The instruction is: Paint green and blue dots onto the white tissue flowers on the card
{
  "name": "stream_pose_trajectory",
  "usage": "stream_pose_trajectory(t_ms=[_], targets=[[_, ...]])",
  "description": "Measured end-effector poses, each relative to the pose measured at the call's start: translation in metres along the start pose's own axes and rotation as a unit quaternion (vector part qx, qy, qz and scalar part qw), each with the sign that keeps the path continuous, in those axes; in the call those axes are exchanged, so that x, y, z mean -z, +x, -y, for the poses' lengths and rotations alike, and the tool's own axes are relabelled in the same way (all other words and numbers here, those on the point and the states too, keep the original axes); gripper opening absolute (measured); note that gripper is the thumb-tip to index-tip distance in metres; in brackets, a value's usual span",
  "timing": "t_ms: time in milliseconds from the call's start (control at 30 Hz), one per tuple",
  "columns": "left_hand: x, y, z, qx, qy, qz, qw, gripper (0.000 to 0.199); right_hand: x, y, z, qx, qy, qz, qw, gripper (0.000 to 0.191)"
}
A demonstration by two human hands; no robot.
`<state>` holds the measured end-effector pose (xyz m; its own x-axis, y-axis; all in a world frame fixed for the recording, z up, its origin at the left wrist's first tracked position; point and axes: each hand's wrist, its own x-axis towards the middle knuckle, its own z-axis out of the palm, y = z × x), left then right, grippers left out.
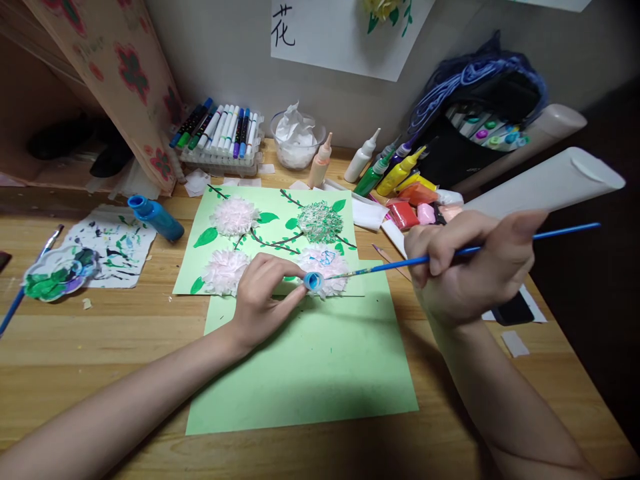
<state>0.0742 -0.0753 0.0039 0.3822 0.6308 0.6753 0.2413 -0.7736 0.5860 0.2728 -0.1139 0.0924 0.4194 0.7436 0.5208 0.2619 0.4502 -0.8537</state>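
Between the thumb and fingers of my left hand (267,293) is a small bottle cap (313,282) with blue paint inside. My right hand (465,267) grips a thin blue paintbrush (415,260), its bristle tip at the cap's rim. Below both lies a light green sheet (273,263) with painted leaves and branches and several raised paper flowers. The lower right flower (330,257) carries blue strokes on pale petals. Green paint covers the upper right flower (321,221), while the two left flowers (234,217) look pale pink. A second green sheet (310,373) lies partly underneath.
To the left stand an open blue paint bottle (156,218), a paint-smeared palette (60,273) and a stained tissue (113,247). Markers (220,130), a clear bowl of tissue (296,137) and paint bottles (377,173) line the back. A white tube (545,183) rises behind my right hand.
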Motion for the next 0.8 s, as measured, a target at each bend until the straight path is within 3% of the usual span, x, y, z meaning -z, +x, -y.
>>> stream_pose_trajectory(t_ms=[200,333,567,800], targets=[[0.002,0.001,-0.001,0.001,0.002,0.004,1.000,0.013,-0.001,-0.016,-0.002,0.046,-0.022,0.126,0.991,0.059],[0.002,0.001,-0.002,0.000,0.000,0.006,1.000,0.016,-0.002,-0.020,-0.007,0.057,-0.013,0.166,0.984,0.056],[0.001,0.000,-0.001,0.002,0.002,0.001,1.000,0.015,-0.003,-0.019,-0.004,-0.026,0.004,0.139,0.990,0.056],[0.001,0.000,-0.001,0.002,0.000,-0.001,1.000,0.016,-0.006,-0.015,-0.003,-0.018,-0.017,0.074,0.997,0.058]])
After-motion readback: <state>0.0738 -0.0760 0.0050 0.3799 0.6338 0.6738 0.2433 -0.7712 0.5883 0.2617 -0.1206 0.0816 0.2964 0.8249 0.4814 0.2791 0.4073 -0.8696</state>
